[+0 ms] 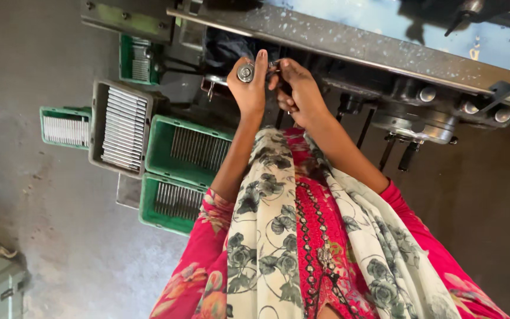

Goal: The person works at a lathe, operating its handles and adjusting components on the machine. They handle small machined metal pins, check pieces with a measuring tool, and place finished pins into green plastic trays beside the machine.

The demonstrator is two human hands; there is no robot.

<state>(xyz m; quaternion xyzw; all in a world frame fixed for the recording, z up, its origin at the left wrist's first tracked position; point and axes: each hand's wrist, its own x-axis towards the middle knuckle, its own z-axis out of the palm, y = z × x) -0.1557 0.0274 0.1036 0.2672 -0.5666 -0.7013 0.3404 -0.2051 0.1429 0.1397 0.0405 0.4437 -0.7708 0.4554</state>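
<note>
both hands on a small metal part at the bench edge

left hand (249, 88) curled tight round a round metal part (245, 72), thumb and fingers pinching it, disc face toward the camera. its long axis is hidden by the fingers. right hand (295, 94) touches the left, fingers bent in close; what it pinches i cannot tell. part sits just under the metal bench rail (349, 41). machine hardware (432, 115) hangs under the bench to the right. on the floor to the left: green crates (187, 150) and a grey tray (122, 127) packed with thin metal rods, well apart from the hands.
</note>
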